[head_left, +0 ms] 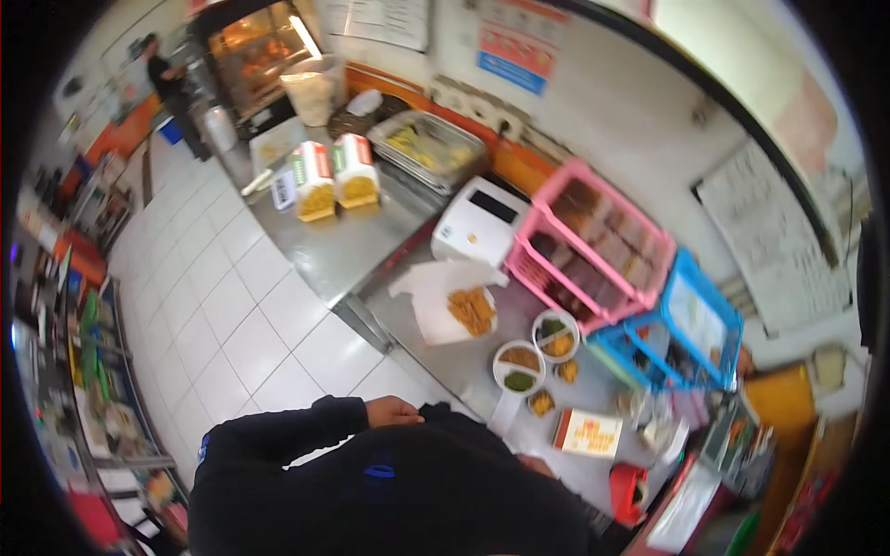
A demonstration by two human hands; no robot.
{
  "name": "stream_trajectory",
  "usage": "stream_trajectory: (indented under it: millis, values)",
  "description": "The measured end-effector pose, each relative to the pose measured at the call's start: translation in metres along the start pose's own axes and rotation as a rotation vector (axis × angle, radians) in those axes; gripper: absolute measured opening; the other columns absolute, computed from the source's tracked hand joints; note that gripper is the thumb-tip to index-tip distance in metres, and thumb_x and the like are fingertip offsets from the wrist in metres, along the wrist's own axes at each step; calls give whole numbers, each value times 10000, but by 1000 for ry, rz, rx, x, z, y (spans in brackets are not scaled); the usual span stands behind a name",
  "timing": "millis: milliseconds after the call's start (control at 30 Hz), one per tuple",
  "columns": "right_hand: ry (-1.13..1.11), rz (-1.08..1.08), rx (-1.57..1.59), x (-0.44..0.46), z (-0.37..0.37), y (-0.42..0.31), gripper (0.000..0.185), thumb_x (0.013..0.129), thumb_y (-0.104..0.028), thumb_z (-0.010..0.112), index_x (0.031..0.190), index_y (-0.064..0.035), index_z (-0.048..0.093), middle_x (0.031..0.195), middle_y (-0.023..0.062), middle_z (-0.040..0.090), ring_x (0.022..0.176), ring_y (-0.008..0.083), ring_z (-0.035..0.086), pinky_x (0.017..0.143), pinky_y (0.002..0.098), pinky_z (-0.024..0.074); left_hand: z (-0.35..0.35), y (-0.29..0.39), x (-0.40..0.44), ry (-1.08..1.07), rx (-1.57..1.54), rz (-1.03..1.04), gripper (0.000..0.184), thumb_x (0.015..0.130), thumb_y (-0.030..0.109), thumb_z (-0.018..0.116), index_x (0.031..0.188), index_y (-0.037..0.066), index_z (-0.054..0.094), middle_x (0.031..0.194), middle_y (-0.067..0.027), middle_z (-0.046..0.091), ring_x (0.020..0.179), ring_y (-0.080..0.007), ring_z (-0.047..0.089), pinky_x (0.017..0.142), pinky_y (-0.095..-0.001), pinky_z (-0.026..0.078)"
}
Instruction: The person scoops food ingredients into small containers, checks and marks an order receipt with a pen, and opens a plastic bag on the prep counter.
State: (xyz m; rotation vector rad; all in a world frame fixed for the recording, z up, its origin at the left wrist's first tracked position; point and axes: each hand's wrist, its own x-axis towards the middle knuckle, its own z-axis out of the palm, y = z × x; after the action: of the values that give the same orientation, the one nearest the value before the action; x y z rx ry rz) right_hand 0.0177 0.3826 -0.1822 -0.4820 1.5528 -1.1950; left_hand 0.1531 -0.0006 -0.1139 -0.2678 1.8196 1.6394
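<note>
My left hand is held in front of my dark top, its fingers curled. Dark cloth lies right beside it, and whether anything is inside the fingers is hidden. Only a small part of my right hand shows past my body, low at the steel table's edge; its fingers are hidden. Nearest to it are a white printed box and a small cup of yellow food. Beyond stand round divided bowls of green and brown food. Fried pieces lie on white paper.
A pink basket and a blue basket line the wall beside a white scale. Two cartons of fries and a metal tray stand on the farther table. Another person stands far left by an oven.
</note>
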Motion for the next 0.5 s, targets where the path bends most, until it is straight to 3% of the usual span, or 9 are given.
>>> stream_trajectory:
  millis: [67,133,167,267,300,400,433,500]
  values:
    - [22,61,-112,6,5,-38,280,934,-227,472,779,-12,562,677,-4,569,653,87,506,635,278,435,-4,-3,0,120,48,163,381,917,367,469,829,22,604,693,-61,604,676,-103,534,680,-287,444]
    - [215,-59,-581,17,3,-64,336,926,-263,483,707,-15,537,560,13,497,555,88,466,542,281,400,-11,2,0,238,191,238,407,919,388,454,814,22,600,676,-80,589,654,-115,532,671,-286,443]
    - [242,-78,-561,22,3,-76,348,922,-274,489,694,-15,529,544,23,480,537,92,458,529,285,390,-17,8,1,277,255,250,388,930,347,435,819,14,601,650,-122,566,604,-214,556,609,-336,446]
    - [277,-111,-552,35,-5,-96,377,912,-295,503,662,-12,511,503,41,441,495,98,437,498,294,368,-43,2,18,525,678,364,359,910,329,445,793,29,603,688,-161,585,645,-317,572,620,-390,454]
    - [256,-102,-574,43,-10,-85,382,910,-296,505,656,-11,508,496,41,437,487,96,431,493,295,365,-51,1,25,554,687,332,334,889,321,456,759,49,598,717,-170,591,692,-366,565,619,-427,454]
    - [178,-128,-548,67,-17,-53,384,908,-305,502,670,-5,529,497,41,454,491,99,434,512,289,390,-57,-13,40,562,772,225,351,892,355,425,793,80,619,770,-158,612,742,-356,585,657,-432,461]
    - [173,-168,-545,70,-12,-56,378,906,-306,505,679,-6,542,502,43,462,499,99,442,522,284,397,-51,-7,33,518,641,179,356,891,358,432,773,77,615,767,-162,611,739,-354,586,653,-431,458]
    - [138,-238,-562,72,-3,-66,357,900,-307,514,712,-10,575,525,48,493,530,97,473,550,276,415,-46,-21,29,541,524,342,340,877,371,469,828,77,632,768,-172,612,729,-346,594,669,-419,463]
